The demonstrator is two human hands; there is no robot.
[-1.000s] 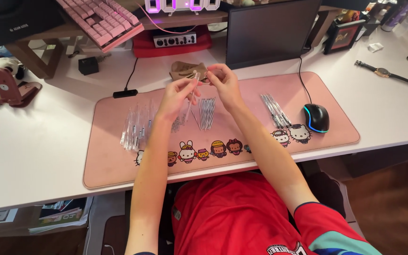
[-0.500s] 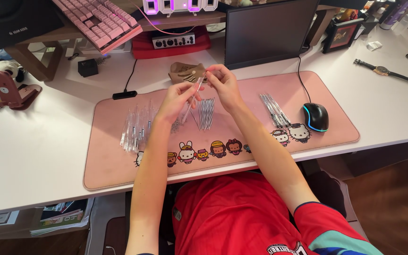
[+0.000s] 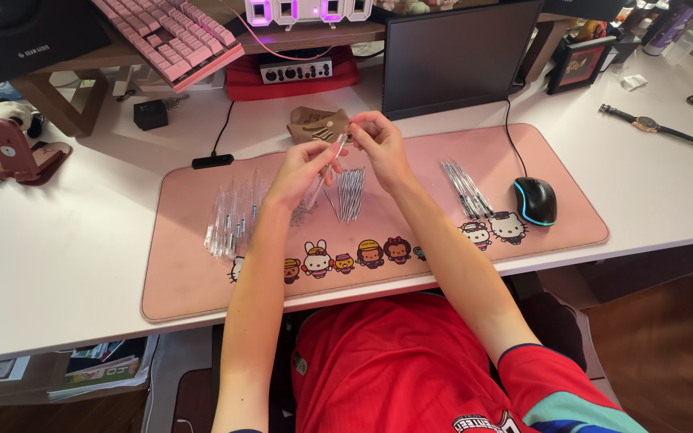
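Pinching a clear pen barrel (image 3: 324, 172) between them, the left hand (image 3: 302, 170) and right hand (image 3: 378, 143) meet above a pink desk mat (image 3: 194, 273). Loose refills (image 3: 350, 195) lie beneath, more clear barrels (image 3: 230, 220) to the left.

Bright, even indoor light, soft shadows under hands on pink desk mat (image 3: 202, 281). Purple-white glow from clock (image 3: 306, 10) blown out. Edges slightly bowed, perhaps wide lens. Focus sharp throughout.
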